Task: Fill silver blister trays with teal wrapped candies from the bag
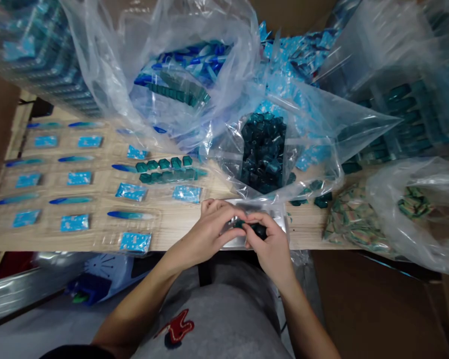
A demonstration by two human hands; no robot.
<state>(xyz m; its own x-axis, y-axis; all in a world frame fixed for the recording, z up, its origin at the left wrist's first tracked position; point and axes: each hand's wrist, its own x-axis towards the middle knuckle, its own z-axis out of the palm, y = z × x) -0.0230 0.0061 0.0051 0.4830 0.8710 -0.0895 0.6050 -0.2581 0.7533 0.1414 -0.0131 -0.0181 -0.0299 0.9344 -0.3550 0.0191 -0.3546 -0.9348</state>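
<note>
Hands: The left hand (209,229) and right hand (270,247) were together at the front edge of the worktop, above a silver foil pouch (232,240).

Fingers: Closed on both hands, gripping a dark teal block (257,230) that was mostly hidden between them.

Laid out: On the pale wood worktop (164,227), left of the hands, lay ten blue sachets (135,242), about nine slim blue sticks (129,215) and about ten teal blocks (164,163) in two rows.

Still bagged: Just beyond the hands, a clear plastic bag (224,164) held a heap of dark teal blocks (264,152), too many to count. A second clear bag (108,50) behind it held many blue sticks (183,62).

Right side: Wrapped packets (353,222) lay piled beside a third clear bag (415,234), with a few loose teal blocks (324,200) nearby.
</note>
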